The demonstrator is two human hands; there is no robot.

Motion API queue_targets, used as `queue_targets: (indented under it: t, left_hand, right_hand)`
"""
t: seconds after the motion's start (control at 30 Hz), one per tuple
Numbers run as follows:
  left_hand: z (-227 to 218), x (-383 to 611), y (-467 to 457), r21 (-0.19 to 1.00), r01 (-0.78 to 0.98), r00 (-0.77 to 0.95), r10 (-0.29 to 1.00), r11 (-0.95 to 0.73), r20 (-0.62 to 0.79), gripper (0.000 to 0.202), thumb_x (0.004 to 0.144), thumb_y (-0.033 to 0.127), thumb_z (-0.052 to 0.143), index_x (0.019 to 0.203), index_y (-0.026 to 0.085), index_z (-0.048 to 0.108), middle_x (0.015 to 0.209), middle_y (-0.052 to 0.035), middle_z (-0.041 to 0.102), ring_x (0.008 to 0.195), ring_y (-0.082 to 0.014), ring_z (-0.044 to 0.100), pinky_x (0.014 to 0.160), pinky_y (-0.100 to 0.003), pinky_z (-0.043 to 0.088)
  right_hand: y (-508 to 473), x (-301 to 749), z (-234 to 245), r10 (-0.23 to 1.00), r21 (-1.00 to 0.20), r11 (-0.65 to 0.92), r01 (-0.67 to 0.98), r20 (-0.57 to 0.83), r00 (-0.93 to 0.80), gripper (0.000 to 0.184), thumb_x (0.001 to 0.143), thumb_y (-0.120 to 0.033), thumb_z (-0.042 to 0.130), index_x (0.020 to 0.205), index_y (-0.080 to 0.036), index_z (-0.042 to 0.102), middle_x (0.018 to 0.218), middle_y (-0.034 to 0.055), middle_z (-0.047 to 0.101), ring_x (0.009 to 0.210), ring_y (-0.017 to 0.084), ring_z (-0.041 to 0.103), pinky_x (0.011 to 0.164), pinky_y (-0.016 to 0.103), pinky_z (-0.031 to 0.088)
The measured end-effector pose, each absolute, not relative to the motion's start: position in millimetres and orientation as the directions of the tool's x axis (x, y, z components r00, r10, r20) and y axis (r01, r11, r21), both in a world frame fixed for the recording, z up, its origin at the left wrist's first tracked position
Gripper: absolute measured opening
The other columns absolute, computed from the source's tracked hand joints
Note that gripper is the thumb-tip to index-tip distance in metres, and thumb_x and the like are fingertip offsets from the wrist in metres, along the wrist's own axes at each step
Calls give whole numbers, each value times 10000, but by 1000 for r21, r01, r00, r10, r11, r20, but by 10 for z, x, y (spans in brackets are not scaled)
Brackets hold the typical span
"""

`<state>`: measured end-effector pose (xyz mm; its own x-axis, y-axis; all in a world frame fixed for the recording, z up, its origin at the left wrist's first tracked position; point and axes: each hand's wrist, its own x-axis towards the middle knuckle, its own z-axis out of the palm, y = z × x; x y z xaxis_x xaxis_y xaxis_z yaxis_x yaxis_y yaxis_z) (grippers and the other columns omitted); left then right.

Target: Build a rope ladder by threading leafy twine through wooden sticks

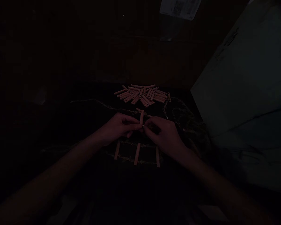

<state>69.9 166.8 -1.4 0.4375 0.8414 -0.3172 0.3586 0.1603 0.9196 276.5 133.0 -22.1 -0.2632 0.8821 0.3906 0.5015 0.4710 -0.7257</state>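
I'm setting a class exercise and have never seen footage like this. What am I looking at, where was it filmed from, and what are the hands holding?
This single picture comes from a camera worn on a person's head, looking down at their own bare hands. The left hand pinches a small stick. The right hand is close against it, but the dimness hides its exact grip. Below them, three sticks lie joined by twine. Beyond the hands is a heap of loose sticks.
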Motion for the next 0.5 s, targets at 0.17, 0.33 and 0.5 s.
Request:
queue_targets:
  t: [0.17, 0.33, 0.5]
  left_hand:
    - [-1, 696, 1660, 918, 373, 446, 843, 131, -302, 312, 857, 461, 746, 975, 178, 802, 486, 42, 514, 463, -51, 406, 445, -164, 259]
    - [-7, 693, 1655, 906, 402, 440, 839, 135, -320, 344, 854, 493, 741, 972, 176, 799, 487, 43, 506, 458, -51, 392, 433, -160, 249]
    - [-43, 685, 1675, 924, 368, 469, 838, 101, -278, 322, 869, 483, 732, 983, 190, 804, 496, 42, 521, 468, -48, 409, 440, -155, 264]
  right_hand:
    - [1324, 2755, -193, 913, -789, 405, 463, 322, -249, 62, 891, -217, 668, 836, -191, 678, 803, 1, 700, 757, 144, 661, 696, 254, 464]
    - [1328, 2735, -207, 914, -794, 403, 455, 324, -245, 57, 881, -222, 693, 835, -188, 690, 779, -9, 694, 730, 132, 651, 685, 246, 461]
    - [1333, 2757, -187, 917, -784, 395, 480, 304, -257, 59, 888, -231, 684, 850, -190, 704, 814, 2, 722, 766, 144, 672, 701, 256, 470]
